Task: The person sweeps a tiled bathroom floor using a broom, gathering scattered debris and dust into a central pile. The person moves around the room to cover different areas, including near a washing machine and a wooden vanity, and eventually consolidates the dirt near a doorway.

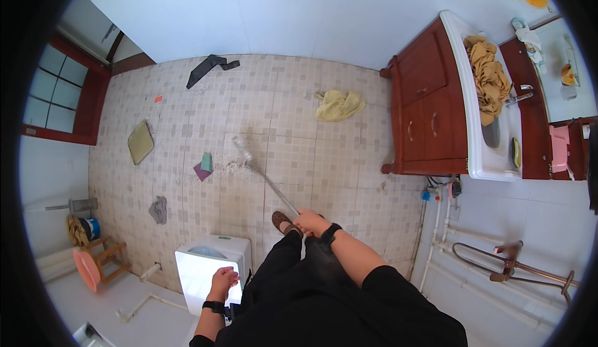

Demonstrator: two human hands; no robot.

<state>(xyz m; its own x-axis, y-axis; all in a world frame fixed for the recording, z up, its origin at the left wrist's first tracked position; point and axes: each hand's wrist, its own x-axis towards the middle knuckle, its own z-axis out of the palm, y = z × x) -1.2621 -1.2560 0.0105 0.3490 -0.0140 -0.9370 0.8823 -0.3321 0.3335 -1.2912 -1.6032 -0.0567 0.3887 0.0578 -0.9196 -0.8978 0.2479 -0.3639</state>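
Observation:
My right hand grips the long handle of a broom, low in front of my body. The broom's head is blurred and rests over the tiled floor, beside a patch of loose dirt. My left hand holds nothing visible; its fingers are loosely bent, above the white lid of what looks like a washing machine. Left of the broom head lie a green and a purple cloth. A yellow cloth lies crumpled beyond it, to the right.
A red-brown vanity with brown fabric in its basin stands at right. On the floor are a black bent piece, an olive mat-like square and a grey cloth. A wooden stool is at left; pipes run at right.

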